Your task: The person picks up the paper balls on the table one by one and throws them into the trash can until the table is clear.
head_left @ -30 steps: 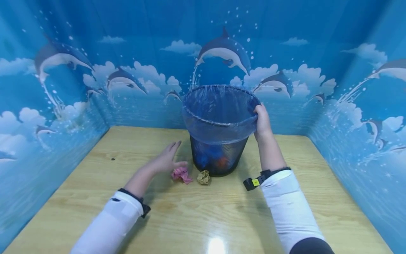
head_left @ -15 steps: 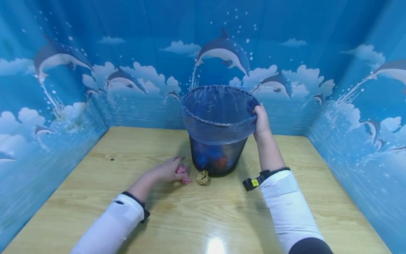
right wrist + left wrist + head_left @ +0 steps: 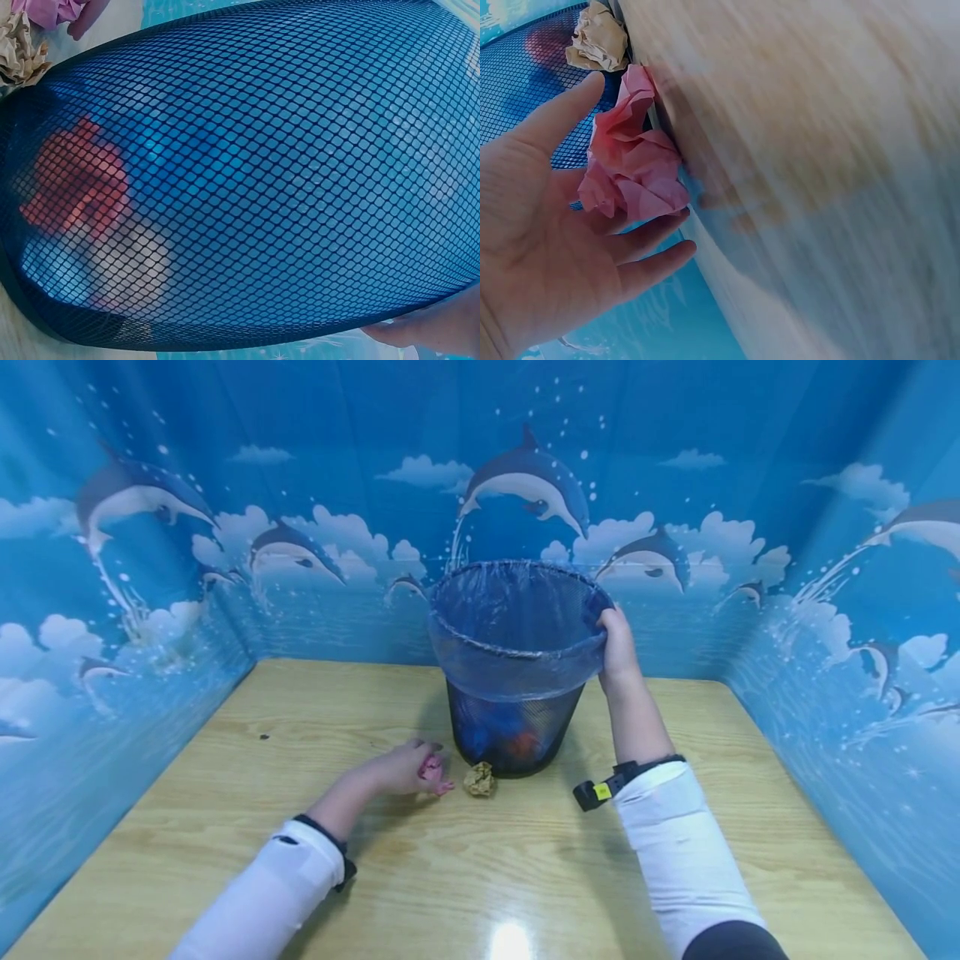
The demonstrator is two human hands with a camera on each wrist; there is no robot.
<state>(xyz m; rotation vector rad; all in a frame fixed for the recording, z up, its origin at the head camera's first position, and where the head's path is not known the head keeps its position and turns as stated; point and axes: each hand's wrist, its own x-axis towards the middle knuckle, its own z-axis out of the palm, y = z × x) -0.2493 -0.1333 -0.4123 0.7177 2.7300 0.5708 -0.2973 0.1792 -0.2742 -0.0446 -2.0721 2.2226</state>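
A crumpled pink paper (image 3: 432, 772) lies low over the table in the cupped left hand (image 3: 399, 769). In the left wrist view the fingers (image 3: 652, 262) curve round one side of this pink paper (image 3: 634, 161), with the thumb on the other side. Beside it, a crumpled tan paper (image 3: 479, 779) rests on the table by the foot of a black mesh wastebasket (image 3: 517, 718). At the right of the basket, the right hand (image 3: 621, 647) grips the rim, thumb over the edge of the blue bag liner (image 3: 517, 672). Its other fingers are mostly hidden.
Blurred red, blue and pale things show through the mesh, with a red crumpled piece (image 3: 79, 180) near the bottom. The wooden table (image 3: 247, 827) is bordered by dolphin-print curtains (image 3: 337, 460) at the back and sides. A small dark mark (image 3: 264, 737) lies at left.
The left hand has come down from above the pink paper, and its spread fingers have closed round it. The right hand stays on the wastebasket's rim; basket and tan paper have not moved.
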